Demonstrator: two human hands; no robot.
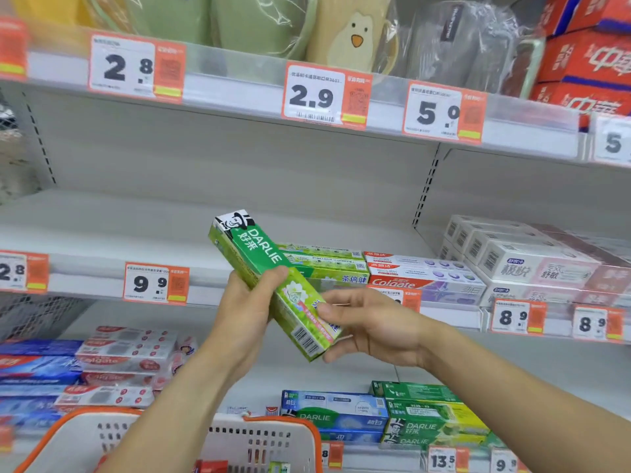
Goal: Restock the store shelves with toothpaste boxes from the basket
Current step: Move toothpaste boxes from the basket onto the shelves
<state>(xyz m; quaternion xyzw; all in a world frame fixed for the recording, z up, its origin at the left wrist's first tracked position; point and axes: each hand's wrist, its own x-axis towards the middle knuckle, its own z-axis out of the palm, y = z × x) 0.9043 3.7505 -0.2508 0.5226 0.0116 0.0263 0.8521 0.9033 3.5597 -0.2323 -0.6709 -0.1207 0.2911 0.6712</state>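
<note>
1. One green Darlie box [273, 285] is out of the basket [273, 435] and held tilted at the centre of the frame, in front of the middle shelf [102, 233], its top end pointing up and left.
2. The left hand [244, 312] grips the box around its middle, thumb across the front face and fingers curled behind it.
3. The right hand [372, 322] holds the lower end, fingers bent round the far edge and thumb near the barcode; how tightly it holds is not clear.
4. The box is not yet on a shelf, so this placement looks under way rather than done.
5. Just right of centre, green boxes [324, 264] and Colgate boxes [409, 274] already lie stacked at the shelf front; the held box looks to match the green stack, so that is its likely spot.
6. The left part of the middle shelf, above the 9.9 tag [155, 283], shows bare white board, which suggests plenty of restocking remains.
7. The basket sits at the bottom edge; only a scrap of its contents shows, so how many boxes are left cannot be told.
8. The lower shelf holds more boxes at lower left and lower right.
</note>
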